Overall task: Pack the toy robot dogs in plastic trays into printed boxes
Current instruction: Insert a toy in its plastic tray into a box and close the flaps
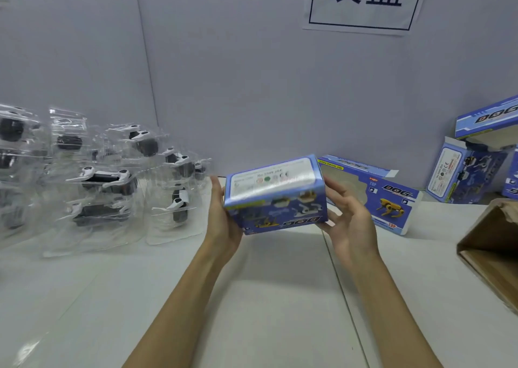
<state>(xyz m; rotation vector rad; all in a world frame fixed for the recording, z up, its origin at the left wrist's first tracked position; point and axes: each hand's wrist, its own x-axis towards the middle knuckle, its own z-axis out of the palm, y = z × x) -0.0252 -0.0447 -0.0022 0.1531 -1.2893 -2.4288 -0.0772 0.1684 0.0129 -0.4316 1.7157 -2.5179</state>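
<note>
Head view: blue box [276, 196] in middle of frame, held between left hand [224, 219] and right hand [347, 222], fingers loosely curled round its ends. Toy dogs in clear trays [103, 188] at left.

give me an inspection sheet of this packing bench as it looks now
surface: white table, seam lines across it.
job's things: blue printed box held above table; clear trays with toy dogs piled left; more printed boxes right.
clutter: brown carton, open, at right edge.
hands: left hand and right hand hold the box by its ends.
cables: nothing seen.
surroundings: grey wall panels; paper sign with printed characters.
</note>
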